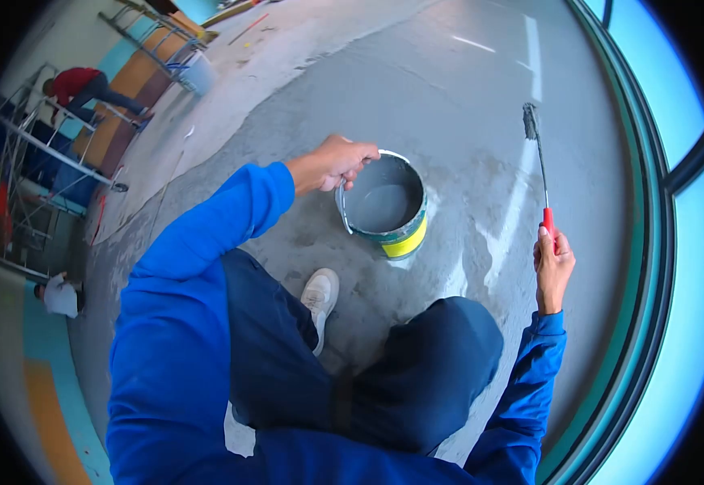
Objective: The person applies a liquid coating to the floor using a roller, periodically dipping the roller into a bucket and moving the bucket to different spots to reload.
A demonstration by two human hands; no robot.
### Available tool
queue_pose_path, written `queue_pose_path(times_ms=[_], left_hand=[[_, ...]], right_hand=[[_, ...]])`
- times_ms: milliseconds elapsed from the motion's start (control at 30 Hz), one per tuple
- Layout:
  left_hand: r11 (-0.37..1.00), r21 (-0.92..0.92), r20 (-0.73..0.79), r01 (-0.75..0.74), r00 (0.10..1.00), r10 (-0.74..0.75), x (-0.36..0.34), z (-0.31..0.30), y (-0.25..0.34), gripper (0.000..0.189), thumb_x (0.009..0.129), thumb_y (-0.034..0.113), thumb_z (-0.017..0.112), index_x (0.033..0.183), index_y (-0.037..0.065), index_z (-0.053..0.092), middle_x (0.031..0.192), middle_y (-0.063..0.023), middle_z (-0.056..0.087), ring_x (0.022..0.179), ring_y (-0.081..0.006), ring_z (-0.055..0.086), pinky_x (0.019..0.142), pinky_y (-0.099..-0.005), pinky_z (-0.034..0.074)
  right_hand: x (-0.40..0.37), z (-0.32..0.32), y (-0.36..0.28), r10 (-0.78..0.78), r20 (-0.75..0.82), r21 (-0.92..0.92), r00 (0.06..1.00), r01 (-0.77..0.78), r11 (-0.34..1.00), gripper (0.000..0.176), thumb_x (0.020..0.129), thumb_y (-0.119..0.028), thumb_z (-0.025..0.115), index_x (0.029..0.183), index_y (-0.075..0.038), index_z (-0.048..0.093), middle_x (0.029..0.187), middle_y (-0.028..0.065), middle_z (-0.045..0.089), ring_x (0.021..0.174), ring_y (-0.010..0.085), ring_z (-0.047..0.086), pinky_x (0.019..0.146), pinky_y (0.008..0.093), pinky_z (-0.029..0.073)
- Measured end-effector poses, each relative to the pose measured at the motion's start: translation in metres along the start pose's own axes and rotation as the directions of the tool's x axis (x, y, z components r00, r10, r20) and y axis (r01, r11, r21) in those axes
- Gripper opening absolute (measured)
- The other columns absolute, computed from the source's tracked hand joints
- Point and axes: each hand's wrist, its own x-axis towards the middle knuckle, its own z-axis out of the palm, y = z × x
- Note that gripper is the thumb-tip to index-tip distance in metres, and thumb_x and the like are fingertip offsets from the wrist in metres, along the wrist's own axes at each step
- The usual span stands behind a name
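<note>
On the grey floor [449, 89], just ahead of the white shoe [320, 293], a bucket [406, 241] of grey paint is stood upright. Its left rim is gripped by the left hand [337, 164], with the fingers curled over the edge. A paint roller [539, 166] is held by its red grip in the closed right hand [553, 271], well apart to the bucket's right. Its long axis is pointed away from the body, with the roller head at the far end. Whether the head touches the floor cannot be told.
</note>
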Motion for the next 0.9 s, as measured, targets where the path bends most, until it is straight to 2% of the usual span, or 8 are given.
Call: queue_pose_path(times_ms=[133, 300, 400, 500, 600, 700, 767, 900], left_hand=[[1.000, 0.007, -0.134, 0.010, 0.991, -0.009, 0.042, -0.003, -0.034, 0.020, 0.077, 0.022, 0.066, 0.067, 0.010, 0.052, 0.053, 0.0046, 0.036, 0.044, -0.0071, 0.033, 0.042, -0.0277, 0.032], [0.986, 0.156, -0.242, -0.057, 0.966, 0.095, 0.092, -0.013, -0.091, 0.021, 0.075, 0.020, 0.065, 0.063, 0.007, 0.053, 0.052, -0.0001, 0.043, 0.043, -0.0095, 0.037, 0.038, -0.0287, 0.033], [0.994, 0.089, -0.265, -0.062, 0.961, 0.083, 0.102, -0.031, -0.101, 0.023, 0.075, 0.021, 0.065, 0.063, 0.005, 0.054, 0.052, -0.0007, 0.044, 0.042, -0.0106, 0.039, 0.038, -0.0295, 0.034], [0.995, 0.053, -0.167, -0.079, 0.982, 0.087, 0.129, -0.018, -0.118, 0.023, 0.077, 0.023, 0.065, 0.066, 0.005, 0.056, 0.053, -0.0008, 0.045, 0.043, -0.0111, 0.040, 0.040, -0.0292, 0.038], [0.999, -0.027, 0.021, -0.038, 0.999, 0.039, 0.140, -0.039, -0.133, 0.025, 0.080, 0.027, 0.065, 0.073, 0.002, 0.060, 0.059, -0.0023, 0.052, 0.046, -0.0125, 0.047, 0.044, -0.0288, 0.044], [0.949, 0.284, 0.081, -0.133, 0.990, 0.114, 0.159, -0.062, -0.146, 0.030, 0.081, 0.029, 0.066, 0.085, -0.001, 0.064, 0.069, -0.0047, 0.058, 0.053, -0.0133, 0.055, 0.047, -0.0281, 0.047], [0.851, 0.468, 0.173, -0.238, 0.969, 0.176, 0.191, -0.086, -0.156, 0.032, 0.081, 0.030, 0.066, 0.090, -0.002, 0.064, 0.071, -0.0058, 0.060, 0.055, -0.0131, 0.057, 0.048, -0.0276, 0.047], [0.770, 0.594, 0.320, -0.232, 0.947, 0.038, 0.229, -0.116, -0.158, 0.029, 0.080, 0.030, 0.067, 0.087, 0.002, 0.065, 0.072, -0.0056, 0.060, 0.054, -0.0133, 0.057, 0.046, -0.0284, 0.046]], right_hand=[[0.039, 0.012, 0.034, -0.036, 0.122, 0.147, 0.992, 0.018, 0.989, 0.029, 0.091, -0.029, 0.058, 0.097, -0.001, 0.061, 0.062, -0.0041, 0.048, 0.048, 0.0039, 0.042, 0.043, 0.0201, 0.033], [0.050, 0.027, 0.067, -0.039, 0.183, -0.055, 0.982, 0.050, 0.997, 0.032, 0.090, -0.023, 0.059, 0.110, 0.002, 0.058, 0.064, -0.0030, 0.048, 0.049, 0.0039, 0.042, 0.043, 0.0203, 0.034], [0.051, 0.046, 0.067, -0.084, 0.236, 0.013, 0.968, 0.083, 0.996, 0.037, 0.091, -0.020, 0.058, 0.119, 0.003, 0.052, 0.064, -0.0024, 0.048, 0.049, 0.0040, 0.043, 0.043, 0.0197, 0.035], [0.061, 0.042, 0.096, -0.141, 0.271, 0.048, 0.952, 0.133, 0.990, 0.036, 0.092, -0.021, 0.056, 0.119, 0.002, 0.052, 0.064, -0.0020, 0.048, 0.050, 0.0045, 0.043, 0.042, 0.0199, 0.035], [0.057, 0.034, 0.048, -0.133, 0.373, -0.188, 0.918, 0.216, 0.958, 0.036, 0.092, -0.024, 0.056, 0.120, -0.003, 0.053, 0.067, 0.0005, 0.050, 0.054, 0.0066, 0.045, 0.048, 0.0218, 0.036], [0.049, 0.040, -0.006, -0.128, 0.416, -0.544, 0.900, 0.359, 0.758, 0.036, 0.089, -0.020, 0.060, 0.120, -0.004, 0.055, 0.080, 0.0070, 0.060, 0.060, 0.0104, 0.050, 0.054, 0.0236, 0.041], [0.044, 0.049, -0.041, -0.228, 0.601, -0.525, 0.766, 0.594, 0.610, 0.039, 0.083, -0.007, 0.061, 0.121, -0.005, 0.055, 0.103, 0.0164, 0.064, 0.085, 0.0241, 0.063, 0.071, 0.0296, 0.051], [0.009, 0.117, -0.126, -0.046, 0.801, -0.530, 0.597, 0.742, 0.411, 0.037, 0.078, -0.001, 0.064, 0.114, -0.007, 0.060, 0.105, 0.0165, 0.065, 0.091, 0.0319, 0.065, 0.075, 0.0373, 0.056]])
